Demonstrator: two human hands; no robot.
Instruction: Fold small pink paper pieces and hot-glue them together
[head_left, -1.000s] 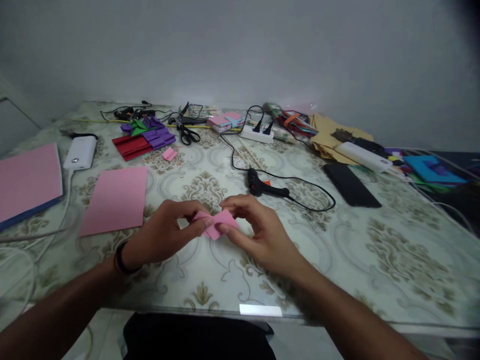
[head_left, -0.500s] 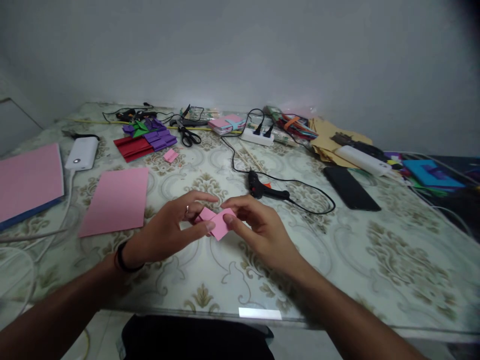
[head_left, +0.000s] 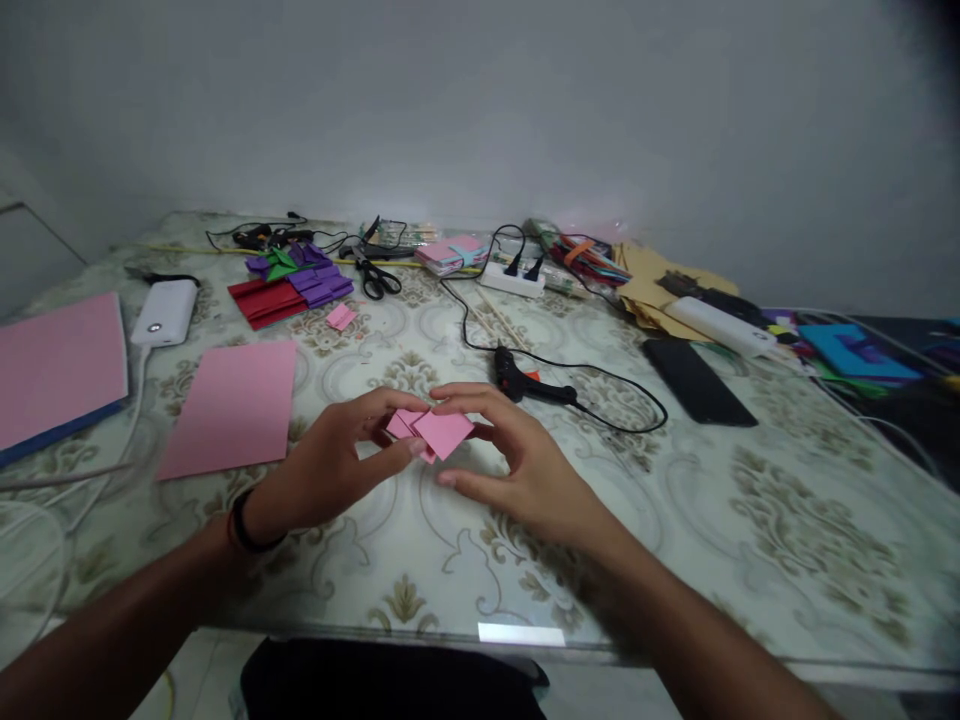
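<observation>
Both hands hold a small folded pink paper [head_left: 433,433] just above the table [head_left: 750,520], near the middle of its near edge. The left hand [head_left: 330,475] pinches the paper's left part between thumb and fingers; the right hand [head_left: 517,470] has its forefinger on the paper's far edge and its thumb spread below, so its grip looks lighter. How many layers the piece has, and whether they are locked together, is hard to tell from this view.

What could go wrong, as I judge it: the piece seems to be two overlapping flaps, and the loose right-hand hold could let the upper flap slide, so the creases come out crooked. Pressing too hard with the left thumb could crush a fold that is not yet lined up. If the paper drops, it would land on the bare table in front of the hands, not far, but the layers could spring apart. The glue gun [head_left: 525,380] lies just beyond the right hand with its cord [head_left: 630,395] looping to the right; a sweep of the wrist could catch it.

The paper lies nearly flat, face up, its long axis running left to right, roughly along the near edge. The upper flap sits like a diamond, one corner toward the person and one toward the right.

Further left lie a pink sheet [head_left: 232,405] and, toward the far edge, scissors [head_left: 375,278].
</observation>
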